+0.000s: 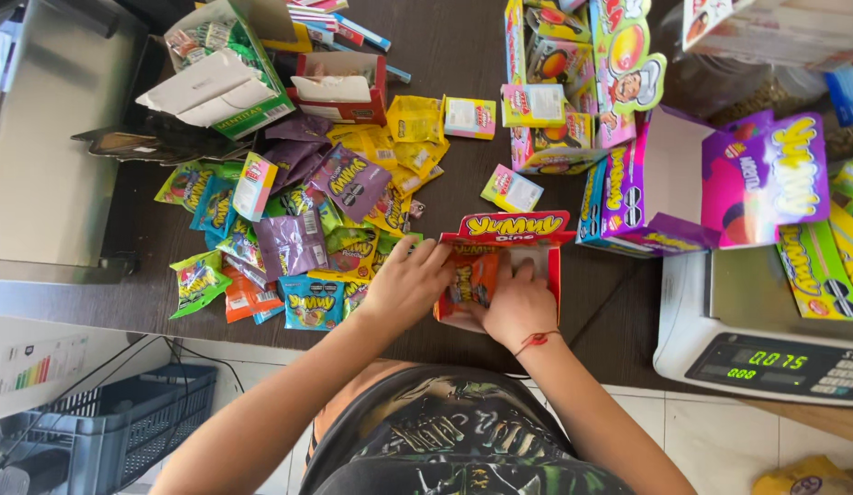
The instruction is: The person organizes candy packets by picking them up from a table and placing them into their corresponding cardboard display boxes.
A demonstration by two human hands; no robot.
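Note:
An open red display box [514,228] lies on the dark counter in front of me, lid flap up. Orange candy packets [470,278] sit inside it. My left hand [406,286] rests on the box's left side, fingers pressing the packets. My right hand [521,304], with a red thread bracelet at the wrist, is inside the box on the packets, fingers curled. A heap of loose candy packets [298,234] in purple, yellow, green, blue and orange lies just left of my left hand.
Purple display boxes [711,183] and a yellow-pink box [555,82] stand at the right and back. A white scale [757,330] sits at the right edge. Open red box [344,87] and green box [220,73] lie at the back left. A dark crate [115,431] is on the floor.

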